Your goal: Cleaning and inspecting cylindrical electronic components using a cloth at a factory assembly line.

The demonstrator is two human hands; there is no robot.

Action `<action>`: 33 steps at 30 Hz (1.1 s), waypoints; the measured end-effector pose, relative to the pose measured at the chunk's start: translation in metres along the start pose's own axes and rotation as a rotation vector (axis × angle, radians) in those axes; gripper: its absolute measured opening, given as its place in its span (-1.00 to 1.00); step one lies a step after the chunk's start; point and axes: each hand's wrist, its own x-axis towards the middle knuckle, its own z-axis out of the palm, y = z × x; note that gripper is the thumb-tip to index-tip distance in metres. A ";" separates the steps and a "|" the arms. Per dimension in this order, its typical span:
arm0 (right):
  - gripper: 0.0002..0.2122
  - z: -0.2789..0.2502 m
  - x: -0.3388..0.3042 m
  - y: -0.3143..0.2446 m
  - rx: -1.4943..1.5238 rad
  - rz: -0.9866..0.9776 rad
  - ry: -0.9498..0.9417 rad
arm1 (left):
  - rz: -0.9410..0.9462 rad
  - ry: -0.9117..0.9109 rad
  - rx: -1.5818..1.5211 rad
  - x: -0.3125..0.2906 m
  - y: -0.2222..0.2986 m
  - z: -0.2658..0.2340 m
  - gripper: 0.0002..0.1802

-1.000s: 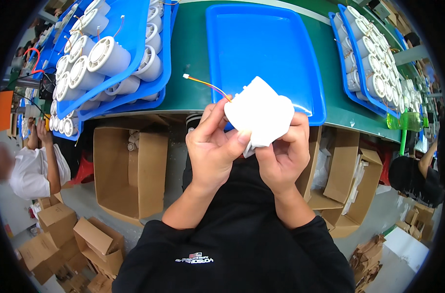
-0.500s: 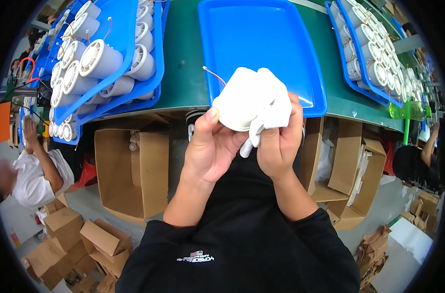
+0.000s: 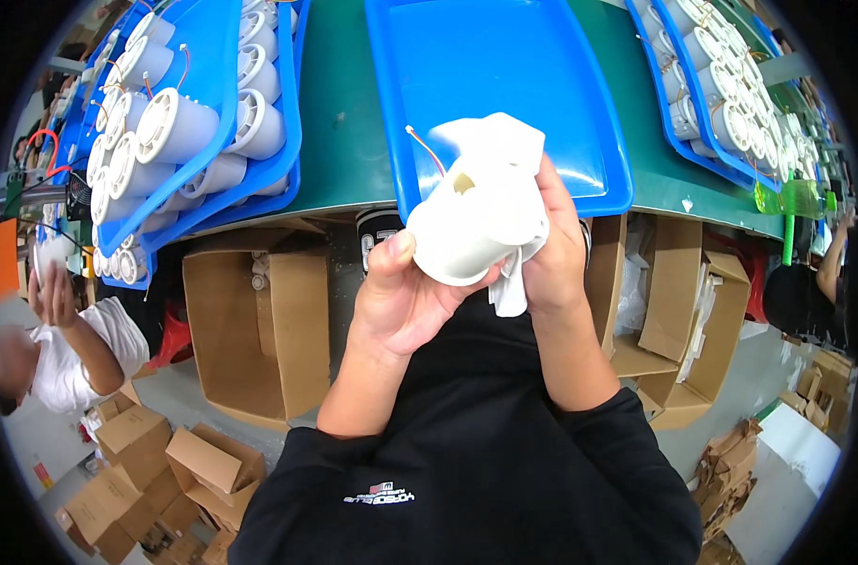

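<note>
My left hand (image 3: 391,299) grips a white plastic cup-shaped housing (image 3: 452,247) by its wide rim, thumb on the outer wall. A yellowish opening shows in the housing's side, and a thin wire (image 3: 427,151) with a small white connector sticks out beyond it. In my right hand (image 3: 559,250) is a white cloth (image 3: 513,139), wrapped over the far end and right side of the housing, one corner hanging below. The cloth hides most of my right fingers. Both hands hold the housing above the near edge of a blue tray (image 3: 490,56).
Stacked blue trays (image 3: 224,141) of similar white housings stand left; more trays (image 3: 702,104) stand right, beside a green spray bottle (image 3: 794,200). Cardboard boxes (image 3: 302,330) sit below the green table (image 3: 347,122). At far left a co-worker (image 3: 80,353) handles something white.
The housing has turned and tilted, so its side opening now shows. My right hand and the cloth have shifted over it. The co-worker's hand has moved.
</note>
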 end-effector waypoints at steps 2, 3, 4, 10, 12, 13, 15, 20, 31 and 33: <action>-0.79 -0.009 0.003 -0.005 0.074 0.150 -0.101 | -0.025 0.029 0.076 -0.004 0.002 -0.002 -0.15; -0.79 -0.013 0.005 -0.006 0.072 0.149 -0.098 | -0.028 0.029 0.074 -0.006 0.003 -0.003 -0.15; -0.81 -0.017 0.007 -0.006 0.109 0.199 -0.139 | -0.053 0.031 0.154 -0.007 0.004 -0.004 -0.19; -0.85 -0.050 0.017 -0.025 0.039 0.403 -0.383 | 0.038 0.134 0.667 -0.012 0.005 0.020 -0.17; -0.85 -0.054 0.013 -0.038 -0.069 0.325 -0.404 | 0.108 0.109 0.902 -0.013 0.010 0.029 -0.18; -0.85 -0.056 0.012 -0.044 -0.176 0.240 -0.423 | 0.177 0.078 1.141 -0.014 0.014 0.033 -0.18; -0.85 -0.059 0.013 -0.056 -0.204 0.220 -0.477 | 0.249 0.038 1.377 -0.016 0.019 0.042 -0.18; -0.87 -0.039 0.014 -0.080 -0.700 0.000 -0.723 | 0.512 -0.176 1.973 -0.017 0.024 0.059 -0.19; -0.79 -0.023 0.023 -0.074 -0.701 0.191 -0.849 | 0.554 -0.710 2.060 -0.021 0.027 0.063 -0.26; -0.78 -0.025 0.023 -0.069 -0.672 0.212 -0.866 | 0.553 -0.730 2.050 -0.021 0.026 0.063 -0.29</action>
